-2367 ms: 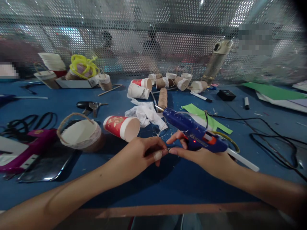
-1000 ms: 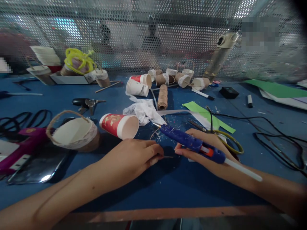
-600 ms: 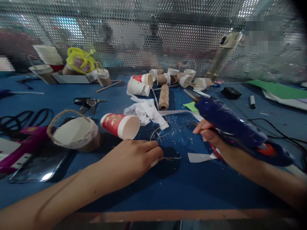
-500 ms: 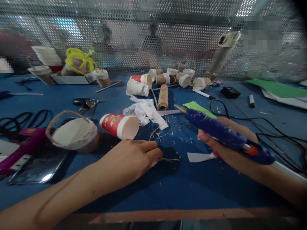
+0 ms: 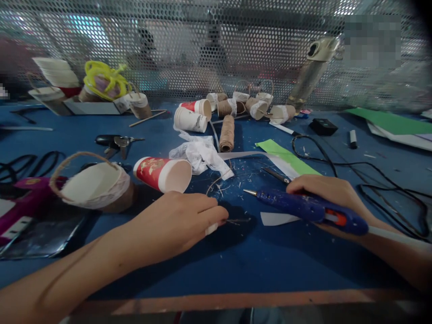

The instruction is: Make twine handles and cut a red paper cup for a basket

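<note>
My left hand (image 5: 178, 220) rests on the blue table (image 5: 216, 265) with its fingers pinched on a thin strand of twine (image 5: 238, 221). My right hand (image 5: 329, 193) grips a blue glue gun (image 5: 303, 209), held low and nearly level; its metal tip points left toward the twine and stops a short way from my left fingertips. A white glue stick juts from the back of the gun. A small white paper strip (image 5: 278, 218) lies under the gun.
A red paper cup (image 5: 162, 173) lies on its side beside a twine-wrapped basket cup (image 5: 92, 186). Crumpled white lace (image 5: 199, 155), a twine spool (image 5: 227, 132), scissors (image 5: 116, 141), green paper (image 5: 286, 157) and black cords (image 5: 381, 180) lie around. More cups stand along the perforated metal screen (image 5: 216, 45).
My right hand lifted the glue gun up and to the right, then brought it back down low, tip pointing left at the twine. My left hand stayed pinched on the strand.
</note>
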`<state>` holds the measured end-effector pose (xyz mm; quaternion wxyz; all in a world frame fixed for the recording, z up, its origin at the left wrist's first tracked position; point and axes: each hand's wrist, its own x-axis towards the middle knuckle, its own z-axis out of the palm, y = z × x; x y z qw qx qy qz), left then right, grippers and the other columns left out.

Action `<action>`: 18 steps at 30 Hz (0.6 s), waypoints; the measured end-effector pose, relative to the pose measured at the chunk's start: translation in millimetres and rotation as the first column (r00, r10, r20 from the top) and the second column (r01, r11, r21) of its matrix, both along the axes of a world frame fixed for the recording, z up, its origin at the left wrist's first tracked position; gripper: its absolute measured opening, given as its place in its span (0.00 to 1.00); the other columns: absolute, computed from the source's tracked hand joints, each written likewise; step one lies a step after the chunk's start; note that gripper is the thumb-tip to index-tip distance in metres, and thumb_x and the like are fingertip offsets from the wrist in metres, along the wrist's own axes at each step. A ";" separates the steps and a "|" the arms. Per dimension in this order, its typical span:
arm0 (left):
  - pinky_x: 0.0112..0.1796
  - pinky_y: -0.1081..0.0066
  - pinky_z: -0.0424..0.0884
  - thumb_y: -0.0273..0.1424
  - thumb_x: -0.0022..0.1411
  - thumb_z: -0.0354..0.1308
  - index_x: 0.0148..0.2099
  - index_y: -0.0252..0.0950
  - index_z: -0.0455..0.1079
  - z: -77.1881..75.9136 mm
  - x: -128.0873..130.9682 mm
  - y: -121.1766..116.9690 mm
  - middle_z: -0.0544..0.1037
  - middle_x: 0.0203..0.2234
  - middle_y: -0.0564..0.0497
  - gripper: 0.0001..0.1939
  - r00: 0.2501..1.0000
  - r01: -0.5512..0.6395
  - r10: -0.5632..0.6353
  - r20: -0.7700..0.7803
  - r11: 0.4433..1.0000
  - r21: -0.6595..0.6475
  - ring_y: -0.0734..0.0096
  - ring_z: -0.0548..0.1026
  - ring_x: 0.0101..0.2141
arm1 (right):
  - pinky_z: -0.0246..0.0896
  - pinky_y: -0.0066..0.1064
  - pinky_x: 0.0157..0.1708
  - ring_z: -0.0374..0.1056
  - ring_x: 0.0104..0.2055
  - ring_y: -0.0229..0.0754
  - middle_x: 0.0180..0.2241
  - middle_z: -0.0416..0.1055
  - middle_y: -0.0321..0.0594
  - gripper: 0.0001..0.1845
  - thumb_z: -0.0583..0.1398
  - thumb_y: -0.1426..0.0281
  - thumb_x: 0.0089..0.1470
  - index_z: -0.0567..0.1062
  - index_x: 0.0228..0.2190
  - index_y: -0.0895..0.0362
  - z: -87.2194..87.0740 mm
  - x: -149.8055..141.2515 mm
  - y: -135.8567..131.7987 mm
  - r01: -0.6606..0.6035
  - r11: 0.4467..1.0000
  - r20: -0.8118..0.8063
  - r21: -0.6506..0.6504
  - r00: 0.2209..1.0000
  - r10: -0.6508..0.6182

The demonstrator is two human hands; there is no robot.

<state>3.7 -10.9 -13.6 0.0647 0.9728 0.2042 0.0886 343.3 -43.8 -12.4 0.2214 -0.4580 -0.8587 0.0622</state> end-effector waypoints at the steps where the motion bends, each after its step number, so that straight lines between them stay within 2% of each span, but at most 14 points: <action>1: 0.30 0.67 0.63 0.32 0.80 0.45 0.48 0.39 0.72 0.8 0.4 -0.1 0.78 0.33 0.53 0.13 1.000 0.014 -0.014 -0.002 1.000 0.011 0.66 0.76 0.31 | 0.63 0.34 0.34 0.76 0.35 0.46 0.33 0.80 0.38 0.07 0.57 0.70 0.55 0.73 0.37 0.51 2.8 -2.2 -2.6 0.009 1.000 -0.001 -0.025 1.000 -0.009; 6: 0.26 0.67 0.60 0.30 0.80 0.42 0.47 0.38 0.74 -1.5 3.0 -0.5 0.76 0.29 0.53 0.17 1.000 0.027 -0.027 0.003 0.998 0.056 0.67 0.74 0.27 | 0.66 0.32 0.35 0.77 0.37 0.44 0.35 0.80 0.37 0.09 0.56 0.73 0.56 0.74 0.36 0.50 6.3 -11.3 -10.8 0.021 0.995 -0.019 -0.095 1.000 -0.022; 9: 0.28 0.68 0.62 0.30 0.80 0.43 0.47 0.38 0.73 -6.1 4.2 0.1 0.78 0.32 0.52 0.16 1.000 0.016 -0.016 0.025 0.999 0.030 0.67 0.77 0.29 | 0.66 0.33 0.34 0.77 0.35 0.44 0.35 0.80 0.36 0.13 0.54 0.75 0.54 0.75 0.37 0.49 -0.3 -8.3 -9.0 0.053 0.994 0.027 -0.098 0.998 -0.050; 11: 0.29 0.68 0.64 0.30 0.80 0.43 0.47 0.38 0.73 -8.1 3.9 0.9 0.80 0.34 0.52 0.16 0.999 0.010 -0.011 0.030 1.000 0.016 0.67 0.78 0.31 | 0.65 0.33 0.33 0.75 0.32 0.44 0.31 0.79 0.35 0.13 0.53 0.75 0.53 0.76 0.34 0.49 -5.9 -2.1 -4.4 0.094 0.992 0.060 -0.086 0.994 -0.089; 13: 0.29 0.68 0.64 0.31 0.81 0.42 0.47 0.38 0.72 -8.3 2.8 2.0 0.81 0.36 0.52 0.16 0.999 0.003 -0.004 0.050 1.000 0.029 0.67 0.79 0.31 | 0.62 0.34 0.29 0.73 0.28 0.44 0.26 0.76 0.35 0.11 0.54 0.69 0.58 0.75 0.28 0.49 -10.1 5.3 1.3 0.116 0.992 0.098 -0.053 0.989 -0.111; 15: 0.29 0.69 0.64 0.32 0.81 0.42 0.47 0.38 0.72 -7.1 1.5 3.2 0.81 0.36 0.51 0.17 0.998 -0.007 0.003 0.069 0.999 0.049 0.67 0.79 0.30 | 0.61 0.36 0.28 0.71 0.27 0.45 0.24 0.75 0.37 0.16 0.55 0.61 0.64 0.74 0.26 0.50 -11.9 11.5 5.7 0.122 0.992 0.150 -0.025 0.982 -0.117; 18: 0.29 0.69 0.65 0.33 0.81 0.42 0.47 0.38 0.72 -4.8 0.8 4.4 0.82 0.36 0.51 0.18 0.997 -0.029 0.025 0.075 0.998 0.051 0.67 0.79 0.29 | 0.59 0.38 0.29 0.69 0.25 0.46 0.23 0.74 0.37 0.25 0.52 0.52 0.68 0.73 0.23 0.50 -10.9 16.6 7.6 0.046 0.999 0.159 -0.007 0.986 -0.044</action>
